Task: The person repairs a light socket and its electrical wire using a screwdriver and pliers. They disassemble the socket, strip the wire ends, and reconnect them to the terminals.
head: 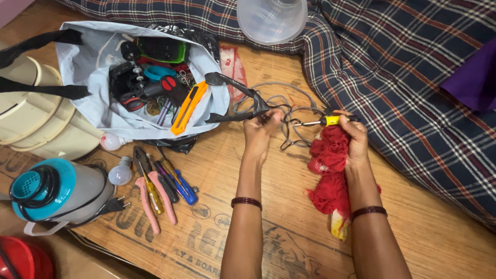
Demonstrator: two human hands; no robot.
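a person's two bare hands work over a wooden floor laid with printed cardboard [217, 243]. the right hand [354, 142] has its grip clamped on a yellow-handled soldering iron [325, 121], metal tip pointing toward the left hand, with a red cloth [328, 165] bunched in the same palm and trailing down along the wrist. the left hand [261, 132] sits just beside that tip, its grip pinched together on a thin dark wire [289, 137] that loops down between the two hands. behind both hands, a coil of grey cable [281, 95] lies on the floor.

off to the left hand's outer side, an open pale plastic bag [88, 67] spills tools, among them an orange utility knife [188, 107]. nearer the person than the bag, pink-handled pliers [155, 199], blue-handled pliers [183, 188] and a light bulb [120, 173] lie on the cardboard, next to a teal-topped appliance [57, 191]. beyond the right hand spreads a plaid mattress [413, 77], with a clear plastic container [271, 20] resting on its edge.
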